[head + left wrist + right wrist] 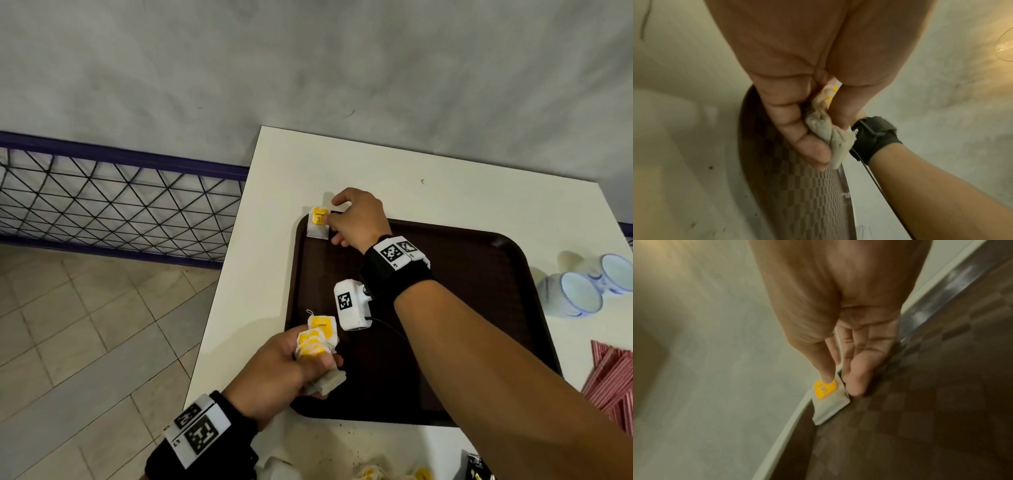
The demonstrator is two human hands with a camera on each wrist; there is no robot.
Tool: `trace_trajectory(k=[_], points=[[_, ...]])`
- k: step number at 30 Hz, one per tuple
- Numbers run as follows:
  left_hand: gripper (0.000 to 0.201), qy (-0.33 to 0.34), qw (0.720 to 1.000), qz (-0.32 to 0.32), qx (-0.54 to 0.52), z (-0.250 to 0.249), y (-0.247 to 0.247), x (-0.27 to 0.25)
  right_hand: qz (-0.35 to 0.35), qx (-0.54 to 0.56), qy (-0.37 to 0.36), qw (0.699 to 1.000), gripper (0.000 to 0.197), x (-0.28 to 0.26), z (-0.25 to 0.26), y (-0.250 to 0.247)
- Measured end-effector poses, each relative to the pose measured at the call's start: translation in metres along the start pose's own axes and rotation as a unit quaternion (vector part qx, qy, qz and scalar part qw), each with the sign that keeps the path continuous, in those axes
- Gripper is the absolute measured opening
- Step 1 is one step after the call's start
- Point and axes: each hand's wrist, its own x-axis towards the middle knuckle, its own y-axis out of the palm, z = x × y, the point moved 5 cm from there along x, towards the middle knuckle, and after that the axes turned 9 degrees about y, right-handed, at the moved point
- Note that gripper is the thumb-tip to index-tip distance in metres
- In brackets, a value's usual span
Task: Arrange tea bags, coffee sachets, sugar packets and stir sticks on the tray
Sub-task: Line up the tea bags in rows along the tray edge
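Note:
A dark brown tray (462, 308) lies on the white table (376, 164). At its far left corner a tea bag (318, 222) with a yellow tag leans on the rim. My right hand (333, 216) pinches it there; in the right wrist view the thumb sits on the tag of the tea bag (830, 405) and the fingers (856, 382) lie along its right edge on the tray (920, 402). My left hand (308, 363) grips a bunch of tea bags (318, 337) over the tray's near left edge. The left wrist view shows the bunch (830, 134) squeezed between fingers and thumb above the tray (801, 194).
Two white-and-blue cups (589, 287) lie right of the tray. Red striped packets (613, 377) sit at the right edge. More tea bags (376, 474) and a dark sachet (478, 466) lie at the near table edge. A wire fence (120, 198) stands left, past the table's edge.

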Motion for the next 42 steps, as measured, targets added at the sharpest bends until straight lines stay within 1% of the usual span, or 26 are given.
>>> trace_trajectory(k=[2, 3, 4, 6, 8, 10, 11, 13, 15, 18, 19, 21, 24, 27, 28, 31, 33, 39, 42], points=[[0.02, 0.015, 0.999, -0.023, -0.015, -0.009, -0.004, 0.002, -0.029, 0.002, -0.009, 1.0, 0.029, -0.01, 0.0, -0.012], [0.019, 0.028, 0.999, -0.038, -0.02, -0.014, -0.007, 0.003, -0.03, 0.01, -0.017, 0.999, 0.026, -0.021, 0.0, -0.017], [0.016, 0.041, 0.998, -0.053, -0.02, -0.02, -0.01, 0.005, -0.009, 0.024, -0.025, 0.999, 0.023, -0.034, -0.002, -0.021], [0.012, 0.06, 0.995, -0.08, -0.009, -0.031, -0.016, 0.01, 0.094, 0.059, -0.034, 0.993, 0.02, -0.067, -0.007, -0.019], [0.009, 0.063, 0.993, -0.104, -0.002, -0.037, -0.02, 0.015, 0.202, 0.085, -0.033, 0.975, 0.023, -0.102, -0.014, -0.014], [0.007, 0.067, 0.99, -0.126, 0.001, -0.043, -0.022, 0.019, 0.265, 0.091, -0.036, 0.959, 0.027, -0.124, -0.02, -0.006], [0.009, 0.07, 0.988, -0.136, 0.0, -0.046, -0.022, 0.021, 0.277, 0.087, -0.041, 0.956, 0.028, -0.129, -0.023, -0.002], [0.017, 0.072, 0.987, -0.144, -0.008, -0.049, -0.02, 0.024, 0.269, 0.082, -0.043, 0.959, 0.029, -0.134, -0.029, 0.006], [0.022, 0.058, 0.989, -0.136, -0.025, -0.05, -0.02, 0.025, 0.246, 0.088, -0.033, 0.965, 0.032, -0.133, -0.034, 0.009], [0.013, 0.04, 0.992, -0.107, -0.061, -0.048, -0.022, 0.024, 0.234, 0.083, -0.018, 0.969, 0.038, -0.128, -0.036, 0.009], [0.016, 0.045, 0.992, -0.101, -0.054, -0.048, -0.024, 0.024, 0.235, 0.079, -0.016, 0.969, 0.038, -0.127, -0.036, 0.009], [0.024, 0.06, 0.993, -0.099, -0.014, -0.048, -0.028, 0.024, 0.243, 0.085, -0.006, 0.966, 0.033, -0.126, -0.035, 0.009], [0.027, 0.071, 0.992, -0.103, 0.02, -0.049, -0.03, 0.027, 0.25, 0.128, 0.024, 0.959, 0.019, -0.124, -0.035, 0.009], [0.026, 0.073, 0.99, -0.115, 0.03, -0.05, -0.034, 0.03, 0.221, 0.102, 0.016, 0.97, 0.006, -0.116, -0.035, 0.006], [0.025, 0.074, 0.99, -0.12, 0.028, -0.05, -0.035, 0.03, 0.206, 0.093, 0.009, 0.974, 0.005, -0.112, -0.034, 0.004], [0.023, 0.064, 0.989, -0.132, 0.003, -0.05, -0.039, 0.029, 0.143, 0.1, 0.007, 0.985, 0.008, -0.092, -0.029, -0.01], [0.022, 0.053, 0.989, -0.134, -0.015, -0.049, -0.041, 0.029, 0.127, 0.109, 0.027, 0.986, 0.01, -0.074, -0.028, -0.015], [0.023, 0.043, 0.99, -0.136, -0.025, -0.047, -0.043, 0.027, 0.172, 0.122, 0.098, 0.973, 0.011, -0.04, -0.023, 0.0], [0.024, 0.039, 0.99, -0.134, -0.025, -0.046, -0.043, 0.028, 0.171, 0.119, 0.106, 0.972, 0.011, -0.031, -0.018, 0.001]])
